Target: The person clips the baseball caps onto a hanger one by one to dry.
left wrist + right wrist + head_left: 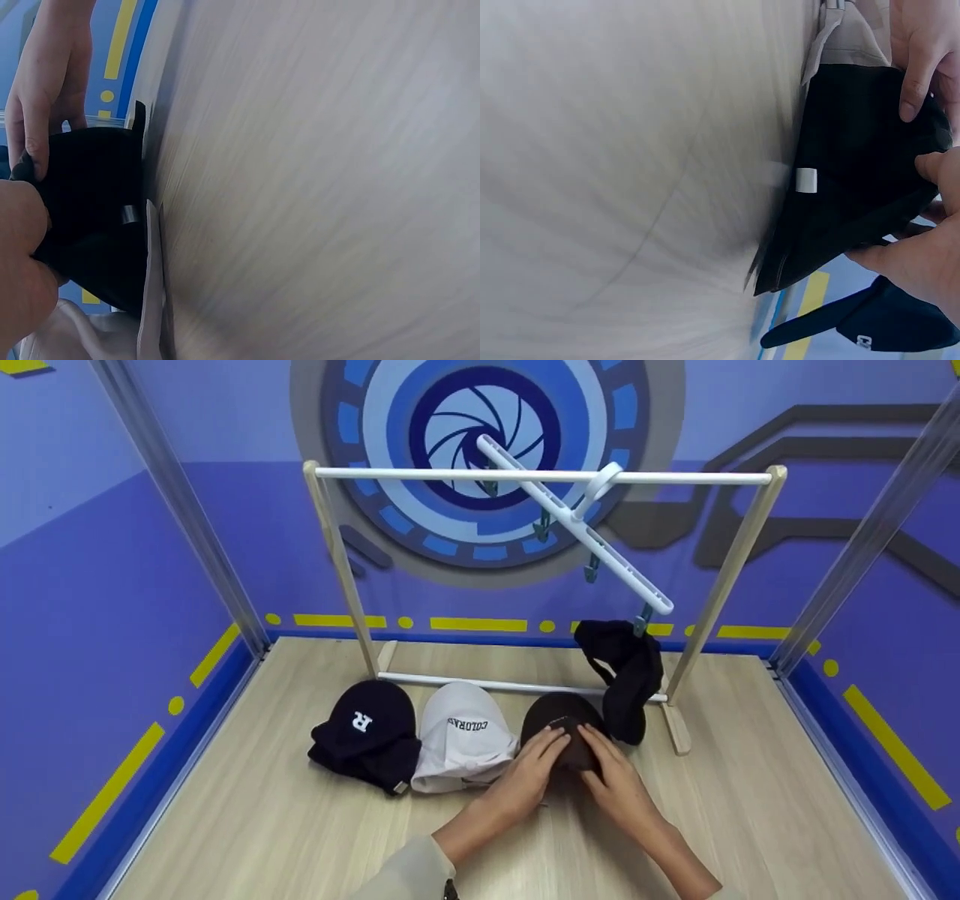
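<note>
A dark brown baseball cap (564, 711) stands on the table at the right end of a row of caps. My left hand (527, 777) holds its left side, fingers over the crown. On its other side, my right hand (621, 791) grips it with the fingers on the crown and the thumb lower on the near side. In the right wrist view a small pale tag (806, 180) shows on the dark cap. Just beyond the right hand, a black cap (630, 690) hangs from a green clip (642, 620) at the near end of a white hanger (615, 561).
Left of the brown cap sit a light grey cap (465, 735) with dark lettering and a navy cap (365, 735) with a white R. The hanger hooks over a white rail (420, 474) on a wooden-legged rack. More green clips (541, 526) dangle from it. Patterned walls (247, 517) enclose the table.
</note>
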The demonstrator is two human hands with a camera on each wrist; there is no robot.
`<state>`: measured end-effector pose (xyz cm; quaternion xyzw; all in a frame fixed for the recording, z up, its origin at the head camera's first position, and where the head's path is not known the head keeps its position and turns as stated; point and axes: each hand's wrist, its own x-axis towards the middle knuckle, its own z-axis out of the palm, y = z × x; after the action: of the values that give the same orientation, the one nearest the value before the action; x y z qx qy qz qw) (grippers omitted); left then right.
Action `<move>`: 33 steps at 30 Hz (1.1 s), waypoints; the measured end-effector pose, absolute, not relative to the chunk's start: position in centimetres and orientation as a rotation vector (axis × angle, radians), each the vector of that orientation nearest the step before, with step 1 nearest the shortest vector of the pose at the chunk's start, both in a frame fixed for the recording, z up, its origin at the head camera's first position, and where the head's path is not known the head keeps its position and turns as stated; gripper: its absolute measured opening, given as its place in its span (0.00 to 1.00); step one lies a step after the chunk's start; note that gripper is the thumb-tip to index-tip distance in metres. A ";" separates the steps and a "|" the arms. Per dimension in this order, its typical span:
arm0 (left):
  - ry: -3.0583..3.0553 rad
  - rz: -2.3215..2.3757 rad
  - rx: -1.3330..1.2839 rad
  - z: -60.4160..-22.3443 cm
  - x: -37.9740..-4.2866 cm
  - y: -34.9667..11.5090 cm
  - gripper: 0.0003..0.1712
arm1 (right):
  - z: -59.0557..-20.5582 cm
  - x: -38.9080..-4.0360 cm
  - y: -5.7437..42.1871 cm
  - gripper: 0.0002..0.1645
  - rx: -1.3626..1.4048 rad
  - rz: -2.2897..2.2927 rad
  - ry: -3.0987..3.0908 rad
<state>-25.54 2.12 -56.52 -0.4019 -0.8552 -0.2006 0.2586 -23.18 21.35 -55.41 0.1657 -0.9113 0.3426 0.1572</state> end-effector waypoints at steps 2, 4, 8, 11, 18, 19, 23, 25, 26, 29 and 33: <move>-2.314 -0.563 -1.084 -56.6 -25.5 2.1 0.34 | -55.3 -23.2 21.3 0.35 0.458 1.014 -2.602; -2.306 -0.569 -1.082 -56.6 -25.5 2.1 0.35 | -55.2 -23.2 21.2 0.35 0.442 1.039 -2.596; -2.291 -0.601 -1.085 -56.0 -25.5 2.3 0.34 | -54.6 -23.2 21.2 0.33 0.410 1.080 -2.587; -2.295 -0.634 -1.069 -55.4 -25.6 2.4 0.31 | -53.9 -23.3 21.2 0.31 0.397 1.113 -2.580; -2.298 -0.596 -1.036 -54.6 -25.6 2.7 0.29 | -52.7 -23.5 21.3 0.30 0.403 1.132 -2.558; -2.289 -0.591 -1.041 -54.6 -25.6 2.8 0.30 | -52.7 -23.5 21.3 0.29 0.404 1.129 -2.556; -2.273 -0.583 -1.050 -54.7 -25.5 2.8 0.30 | -52.6 -23.4 21.6 0.29 0.415 1.110 -2.554; -2.272 -0.589 -1.055 -54.7 -25.5 2.8 0.30 | -52.5 -23.5 21.7 0.29 0.428 1.101 -2.549; -2.278 -0.599 -1.058 -54.6 -25.5 2.7 0.30 | -52.4 -23.5 21.8 0.28 0.428 1.097 -2.552; -2.284 -0.625 -1.072 -54.4 -25.6 2.6 0.31 | -52.0 -23.6 22.0 0.27 0.422 1.094 -2.561; -2.262 -0.674 -1.076 -54.1 -25.6 2.6 0.29 | -51.5 -23.5 22.2 0.25 0.399 1.075 -2.567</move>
<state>-25.61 2.57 -54.08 -0.3993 -0.8395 -0.2501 0.2706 -23.50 22.22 -51.48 0.1398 -0.9007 0.3772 0.1643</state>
